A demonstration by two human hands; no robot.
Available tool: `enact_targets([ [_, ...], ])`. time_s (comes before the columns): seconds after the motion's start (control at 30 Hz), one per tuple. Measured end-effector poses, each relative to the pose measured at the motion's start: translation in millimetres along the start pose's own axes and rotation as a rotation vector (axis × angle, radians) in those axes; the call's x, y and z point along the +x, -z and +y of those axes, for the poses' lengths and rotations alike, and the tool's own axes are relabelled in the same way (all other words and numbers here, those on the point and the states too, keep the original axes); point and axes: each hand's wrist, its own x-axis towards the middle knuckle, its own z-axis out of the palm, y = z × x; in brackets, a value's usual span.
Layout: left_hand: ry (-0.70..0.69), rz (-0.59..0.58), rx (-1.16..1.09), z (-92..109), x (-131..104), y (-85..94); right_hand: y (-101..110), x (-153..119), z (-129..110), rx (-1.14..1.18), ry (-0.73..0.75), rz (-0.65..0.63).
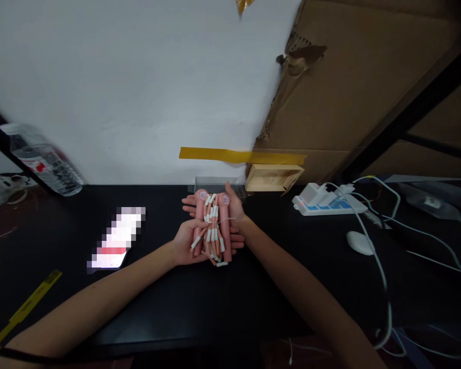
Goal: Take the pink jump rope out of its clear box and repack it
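Note:
A beaded jump rope with two pink handles and pink and white segments lies bundled across both of my hands, above the black table. A thin pale cord crosses the bundle's middle. My left hand supports it from below, palm up, its thumb on the near handle and its fingertips showing past the right handle. My right hand is also under the bundle, farther from me. Its thumb points up beside the right handle, and its fingertips stick out on the left. The rope hides most of both palms.
A lit phone lies left on the black table. A water bottle leans at the back left. Behind the hands are a clear plastic box and a shallow tan box. A power strip, cables and a white mouse are right.

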Motion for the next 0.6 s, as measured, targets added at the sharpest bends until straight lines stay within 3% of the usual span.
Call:
enact_targets([
  [0.17, 0.0, -0.006, 0.028, 2, -2, 1.9, -2, 1, 0, -0.003, 0.018, -0.001],
  [0.27, 0.025, 0.124, 0.121, 7, -4, 0.9, -4, 0, -3, -0.004, 0.022, 0.025],
  [0.43, -0.008, 0.414, 0.496, 29, -7, -12.8, -5, -3, -19, -0.121, 0.001, 0.086],
  [0.53, -0.058, 0.559, 0.811, 45, -9, -19.5, -8, -3, -31, -0.254, 0.204, 0.15],
  [0.6, -0.107, 0.681, 1.15, 54, -11, -20.5, -9, -4, -37, -0.364, 0.351, 0.236],
])
